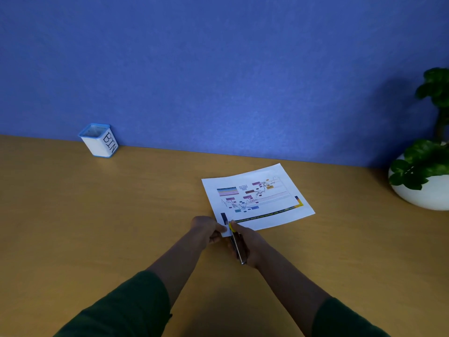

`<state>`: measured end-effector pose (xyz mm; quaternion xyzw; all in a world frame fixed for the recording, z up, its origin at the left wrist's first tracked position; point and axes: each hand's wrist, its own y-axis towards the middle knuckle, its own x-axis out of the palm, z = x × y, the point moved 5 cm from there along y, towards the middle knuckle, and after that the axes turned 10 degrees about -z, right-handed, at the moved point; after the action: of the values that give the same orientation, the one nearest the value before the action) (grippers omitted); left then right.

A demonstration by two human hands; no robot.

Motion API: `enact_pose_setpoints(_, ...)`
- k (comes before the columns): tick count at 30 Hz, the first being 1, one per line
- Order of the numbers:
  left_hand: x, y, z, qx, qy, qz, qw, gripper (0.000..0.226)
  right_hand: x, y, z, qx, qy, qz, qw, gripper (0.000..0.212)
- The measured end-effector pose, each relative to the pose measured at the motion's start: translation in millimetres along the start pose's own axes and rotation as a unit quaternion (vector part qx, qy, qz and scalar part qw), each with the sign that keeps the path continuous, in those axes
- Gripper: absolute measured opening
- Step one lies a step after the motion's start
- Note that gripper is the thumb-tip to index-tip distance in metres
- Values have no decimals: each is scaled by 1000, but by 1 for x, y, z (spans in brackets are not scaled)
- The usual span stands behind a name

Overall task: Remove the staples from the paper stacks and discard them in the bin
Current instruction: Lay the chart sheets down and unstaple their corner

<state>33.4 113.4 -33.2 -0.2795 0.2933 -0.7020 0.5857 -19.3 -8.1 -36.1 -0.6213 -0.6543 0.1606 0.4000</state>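
A white paper stack [257, 198] printed with a colourful chart lies on the wooden desk [121, 215], right of centre. My left hand [206, 229] pinches its near left corner. My right hand [247, 242] grips a slim metal staple remover [237, 244] with a yellow tip, and that tip rests on the same corner. The staple itself is too small to make out. A small white bin [100, 140] with a blue rim, marked "BIN", stands at the back left against the wall.
A blue wall [218, 69] rises behind the desk. A green plant in a round white pot [422, 188] sits at the right edge, close to the paper stack.
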Motion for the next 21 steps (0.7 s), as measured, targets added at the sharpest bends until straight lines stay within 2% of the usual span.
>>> enact_pose_setpoints(11, 2, 0, 2, -2, 0, -9, 1000, 18, 5, 2, -3, -27, 26, 29, 999, 25)
enact_pose_setpoints(21, 8, 0, 2, -2, 2, -24, 1000, 19, 0, 6, 0, -12, -26, 71, 997, 27)
